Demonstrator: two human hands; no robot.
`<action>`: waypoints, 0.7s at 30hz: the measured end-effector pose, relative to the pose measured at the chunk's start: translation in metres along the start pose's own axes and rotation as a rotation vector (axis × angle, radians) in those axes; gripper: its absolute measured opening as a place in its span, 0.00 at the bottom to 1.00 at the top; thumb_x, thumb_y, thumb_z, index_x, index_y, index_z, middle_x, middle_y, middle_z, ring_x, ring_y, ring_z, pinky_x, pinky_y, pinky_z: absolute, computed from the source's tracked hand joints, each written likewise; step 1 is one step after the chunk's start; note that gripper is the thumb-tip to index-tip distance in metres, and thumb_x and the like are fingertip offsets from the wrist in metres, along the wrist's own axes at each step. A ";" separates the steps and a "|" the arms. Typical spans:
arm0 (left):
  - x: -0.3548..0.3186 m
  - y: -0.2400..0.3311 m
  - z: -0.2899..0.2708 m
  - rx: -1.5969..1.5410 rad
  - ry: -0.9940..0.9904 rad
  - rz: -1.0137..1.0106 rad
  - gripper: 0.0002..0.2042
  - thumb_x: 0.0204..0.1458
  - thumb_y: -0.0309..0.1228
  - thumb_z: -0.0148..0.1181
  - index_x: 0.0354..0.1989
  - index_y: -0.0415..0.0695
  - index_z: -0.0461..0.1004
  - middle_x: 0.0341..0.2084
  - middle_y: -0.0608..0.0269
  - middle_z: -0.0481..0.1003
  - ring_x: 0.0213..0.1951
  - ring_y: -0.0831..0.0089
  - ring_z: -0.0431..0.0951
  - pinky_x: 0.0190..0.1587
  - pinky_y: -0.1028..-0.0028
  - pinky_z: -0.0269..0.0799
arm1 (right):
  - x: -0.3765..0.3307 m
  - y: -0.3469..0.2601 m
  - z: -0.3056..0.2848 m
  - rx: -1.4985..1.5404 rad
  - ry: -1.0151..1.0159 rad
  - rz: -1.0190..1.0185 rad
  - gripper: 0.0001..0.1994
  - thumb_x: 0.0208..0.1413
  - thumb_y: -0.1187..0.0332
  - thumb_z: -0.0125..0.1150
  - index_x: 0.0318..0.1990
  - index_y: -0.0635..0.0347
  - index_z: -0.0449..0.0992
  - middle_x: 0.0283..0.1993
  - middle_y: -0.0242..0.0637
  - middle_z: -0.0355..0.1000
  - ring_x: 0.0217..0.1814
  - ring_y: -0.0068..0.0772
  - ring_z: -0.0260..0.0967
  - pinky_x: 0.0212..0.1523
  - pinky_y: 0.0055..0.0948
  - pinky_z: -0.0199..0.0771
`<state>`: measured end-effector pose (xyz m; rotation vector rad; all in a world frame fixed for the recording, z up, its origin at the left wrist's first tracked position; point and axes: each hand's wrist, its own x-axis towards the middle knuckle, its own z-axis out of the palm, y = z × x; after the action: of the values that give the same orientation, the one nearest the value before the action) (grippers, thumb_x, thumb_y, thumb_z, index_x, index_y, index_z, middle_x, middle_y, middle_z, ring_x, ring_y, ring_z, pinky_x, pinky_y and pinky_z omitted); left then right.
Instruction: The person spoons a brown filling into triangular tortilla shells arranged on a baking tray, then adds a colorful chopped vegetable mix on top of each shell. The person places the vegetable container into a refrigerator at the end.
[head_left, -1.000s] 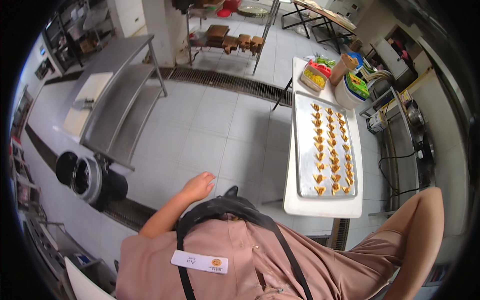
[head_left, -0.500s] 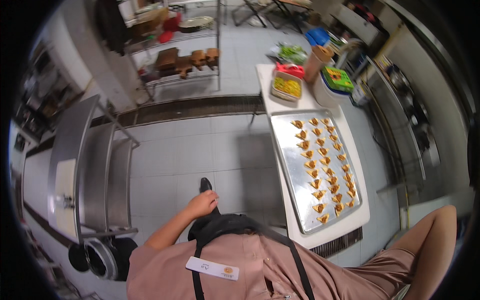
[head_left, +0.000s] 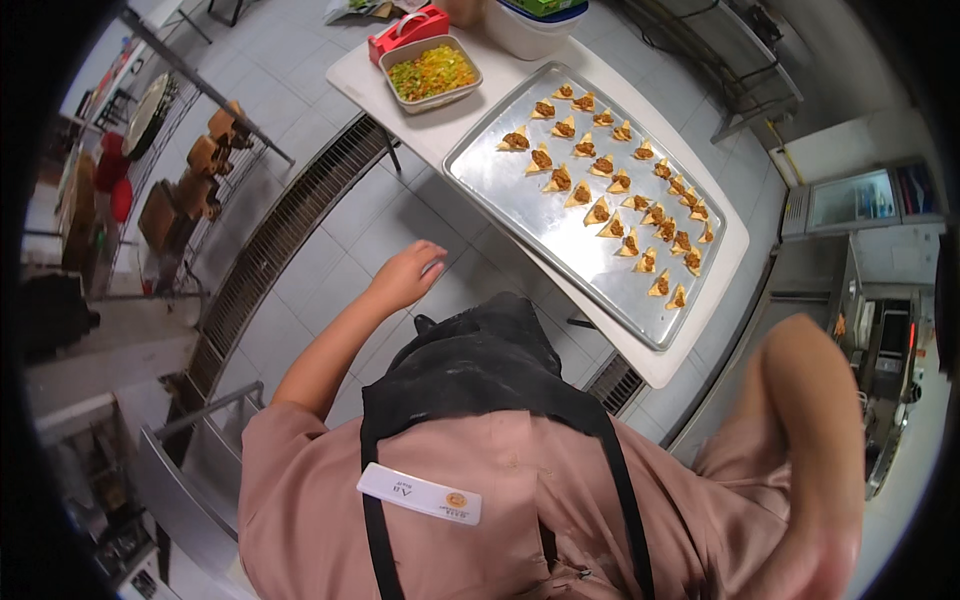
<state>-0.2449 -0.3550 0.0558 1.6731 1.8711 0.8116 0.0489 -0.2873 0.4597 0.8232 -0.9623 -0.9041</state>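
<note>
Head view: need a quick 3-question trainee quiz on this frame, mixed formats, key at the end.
1. True or false: the left hand grips the metal baking tray.
2. Multiple choice: the rectangular container of chopped yellow-green filling sits (A) on the tray, (B) on the white table beyond the tray's far end, (C) on the floor.
3. Fill in: the triangular filled pastries lie in rows on the ____.

Key:
1. False; it hangs open over the tiled floor, touching nothing.
2. B.
3. Tray.

The right hand is blurred at the lower edge; its grasp cannot be judged.
</note>
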 end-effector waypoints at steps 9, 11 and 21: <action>0.166 -0.074 -0.036 -0.001 0.236 -0.143 0.12 0.50 0.32 0.58 0.42 0.42 0.76 0.32 0.54 0.76 0.32 0.64 0.76 0.38 0.69 0.72 | -0.218 -0.130 -0.033 0.627 -1.197 1.304 0.18 0.45 0.73 0.65 0.45 0.55 0.69 0.36 0.37 0.67 0.31 0.36 0.69 0.31 0.36 0.69; 0.194 -0.098 -0.049 0.019 0.292 -0.178 0.12 0.50 0.32 0.59 0.41 0.41 0.77 0.31 0.52 0.76 0.30 0.64 0.77 0.36 0.69 0.72 | -0.259 -0.181 -0.057 0.559 -1.419 1.498 0.11 0.44 0.74 0.63 0.37 0.60 0.74 0.29 0.38 0.66 0.28 0.31 0.66 0.29 0.26 0.68; 0.332 -0.227 -0.105 0.314 0.198 -0.115 0.11 0.50 0.31 0.56 0.40 0.40 0.76 0.36 0.48 0.74 0.39 0.52 0.75 0.43 0.62 0.71 | -0.281 -0.406 -0.236 -2.214 -0.813 2.364 0.21 0.53 0.63 0.59 0.50 0.64 0.62 0.49 0.49 0.63 0.49 0.37 0.64 0.50 0.31 0.66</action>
<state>-0.5173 -0.0516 -0.0252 1.6965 2.3084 0.6843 0.0792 -0.1514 -0.0693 3.7762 0.5064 -0.6863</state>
